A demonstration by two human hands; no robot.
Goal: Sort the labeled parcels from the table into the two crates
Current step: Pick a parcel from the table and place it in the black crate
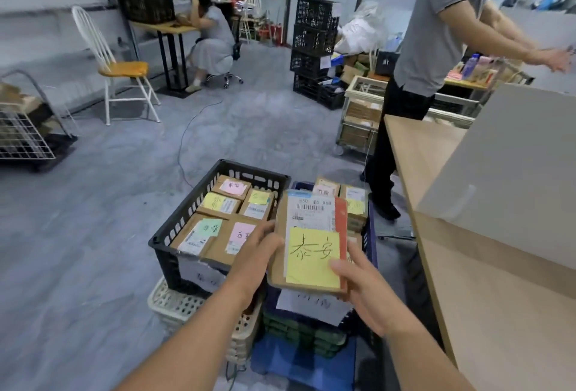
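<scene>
Handwritten "泰安" marks the yellow note [313,255] on the parcel [278,275] — the white shipping label [311,213] above it carries "530 B5 A68"; smaller print is blurred.

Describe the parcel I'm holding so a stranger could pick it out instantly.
Find the black crate of boxes. Just right of it, the left hand and right hand hold a flat brown parcel. Unlike the boxes' small notes, its yellow note is large and boldly handwritten.

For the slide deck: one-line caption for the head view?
Left hand and right hand hold a parcel with a yellow note over the black crate and blue crate.
</scene>
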